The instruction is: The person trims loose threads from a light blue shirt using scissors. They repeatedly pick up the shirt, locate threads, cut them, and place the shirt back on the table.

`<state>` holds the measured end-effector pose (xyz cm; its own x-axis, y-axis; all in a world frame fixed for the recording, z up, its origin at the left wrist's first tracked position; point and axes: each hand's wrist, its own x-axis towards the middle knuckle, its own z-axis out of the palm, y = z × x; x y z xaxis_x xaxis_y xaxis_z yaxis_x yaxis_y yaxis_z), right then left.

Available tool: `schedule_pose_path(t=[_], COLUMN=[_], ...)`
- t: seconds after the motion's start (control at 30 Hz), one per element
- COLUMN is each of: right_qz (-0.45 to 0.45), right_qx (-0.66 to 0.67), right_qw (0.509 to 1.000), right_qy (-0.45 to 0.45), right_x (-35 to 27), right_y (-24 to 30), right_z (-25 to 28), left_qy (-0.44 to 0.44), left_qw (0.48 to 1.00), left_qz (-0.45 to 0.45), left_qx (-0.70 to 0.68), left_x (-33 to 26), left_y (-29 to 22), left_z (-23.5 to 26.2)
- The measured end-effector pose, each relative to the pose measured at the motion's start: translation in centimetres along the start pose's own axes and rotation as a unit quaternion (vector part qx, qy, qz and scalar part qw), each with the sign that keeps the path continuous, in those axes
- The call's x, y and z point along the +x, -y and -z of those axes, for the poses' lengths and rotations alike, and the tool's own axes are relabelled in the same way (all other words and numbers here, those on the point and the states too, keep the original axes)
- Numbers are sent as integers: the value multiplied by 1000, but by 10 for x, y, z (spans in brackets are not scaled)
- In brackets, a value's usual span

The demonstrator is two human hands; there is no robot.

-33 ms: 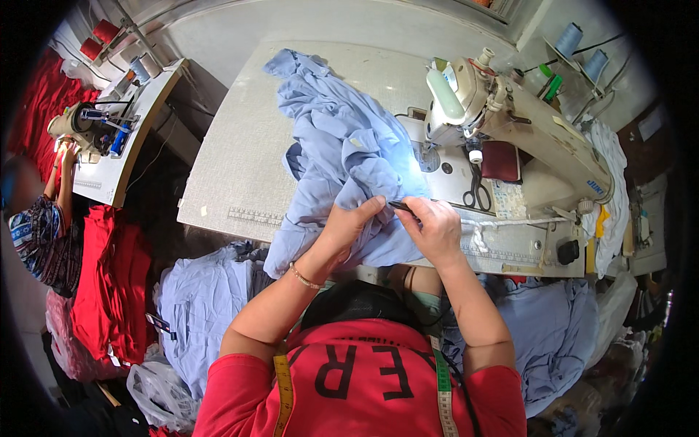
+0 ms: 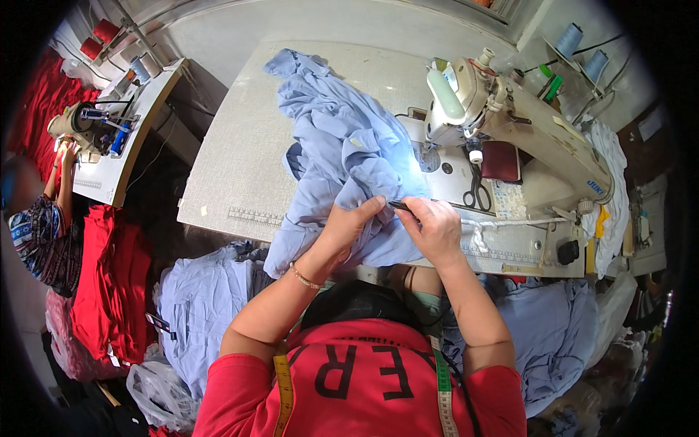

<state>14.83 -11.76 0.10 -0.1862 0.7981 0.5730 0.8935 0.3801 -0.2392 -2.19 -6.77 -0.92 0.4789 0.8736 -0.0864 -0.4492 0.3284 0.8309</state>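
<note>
A crumpled light-blue garment (image 2: 328,138) lies across the sewing table, its near edge drooping toward my lap. My left hand (image 2: 354,224) is closed on a fold of it, thumb on top. My right hand (image 2: 437,226) pinches a small dark tool (image 2: 399,205), which looks like thread snips. Its tip points left at the cloth beside my left thumb; the rest is hidden in my fingers. Just beyond my hands stands the sewing machine (image 2: 524,124), its lamp lighting the garment's right edge. Black-handled scissors (image 2: 477,195) rest on the machine bed.
A dark red pad (image 2: 501,161) sits under the machine arm. Blue thread cones (image 2: 569,39) stand at the back right. Light-blue cloth piles (image 2: 211,306) flank my lap. At the left, another person's hands (image 2: 67,153) work at a second machine (image 2: 84,131), near red garments (image 2: 109,284).
</note>
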Motion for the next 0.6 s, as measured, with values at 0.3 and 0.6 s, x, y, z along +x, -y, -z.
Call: schedule_pose_path(t=[0.3,0.6], right_qz=[8,-36], right_qx=[-8,48], right_qw=[1000,998], right_qy=[7,29], right_x=[0,-2], right_y=[1,3], right_z=[-4,-6], left_qy=[2,-2], left_qw=[1000,1000], left_qz=[-19,-2], left_qx=[10,18], left_x=[1,1], left_y=[3,4], left_z=[1,4])
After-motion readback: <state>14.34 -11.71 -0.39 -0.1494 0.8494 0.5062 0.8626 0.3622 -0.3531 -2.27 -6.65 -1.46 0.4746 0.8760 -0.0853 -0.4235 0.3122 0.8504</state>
